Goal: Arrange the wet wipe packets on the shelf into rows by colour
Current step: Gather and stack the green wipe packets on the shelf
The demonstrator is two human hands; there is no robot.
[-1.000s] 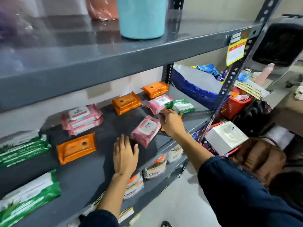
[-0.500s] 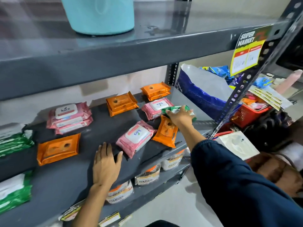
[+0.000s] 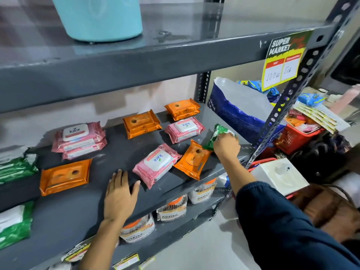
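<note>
A green packet (image 3: 215,137) was gripped in the clenched fingers of the right hand (image 3: 226,146) and held tilted, its far end raised off the grey shelf (image 3: 78,215). The left hand (image 3: 119,195) was laid flat on the shelf with its fingers released and spread, nothing being held.

Places are given from the held green packet. Touching its lower end, an orange packet (image 3: 192,159) was seen lying askew near the shelf's front edge. Just left of that, a pink packet (image 3: 156,164) lay at an angle. Behind the green packet and to its left, another pink packet (image 3: 184,129) was found, with a stack of orange packets (image 3: 182,109) behind it. Farther left lay a second orange stack (image 3: 141,123), a pink stack (image 3: 78,140) and a single orange packet (image 3: 65,176). Well apart, at the far left end, more green packets (image 3: 15,168) were seen.
</note>
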